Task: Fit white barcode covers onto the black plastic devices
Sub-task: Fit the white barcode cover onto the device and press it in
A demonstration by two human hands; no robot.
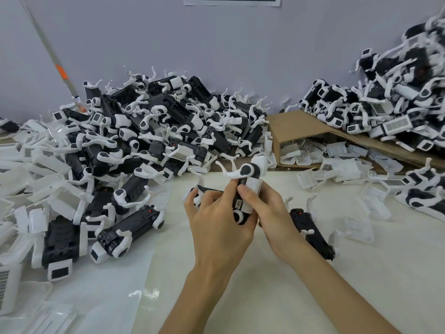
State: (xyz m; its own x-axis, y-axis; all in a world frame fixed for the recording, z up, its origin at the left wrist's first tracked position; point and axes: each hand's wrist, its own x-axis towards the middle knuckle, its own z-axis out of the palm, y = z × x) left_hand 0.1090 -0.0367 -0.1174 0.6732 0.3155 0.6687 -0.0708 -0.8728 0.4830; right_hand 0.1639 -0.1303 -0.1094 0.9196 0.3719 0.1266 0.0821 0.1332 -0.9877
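Both my hands hold one black plastic device (245, 174) upright above the white table (240, 285). A white cover (252, 191) sits on its side. My left hand (216, 225) wraps the device's lower end from the left. My right hand (267, 213) grips it from the right, thumb pressed on the white cover. The device's white curved arm points left at the top. A second black device (310, 232) lies on the table just right of my right wrist. Another black-and-white piece (204, 190) lies behind my left fingers.
A big heap of black devices (149, 131) fills the left and back. A second heap (397, 107) rises at the right. An open cardboard box (296, 126) holds loose white covers (332, 155). More white covers (31, 189) lie along the left edge.
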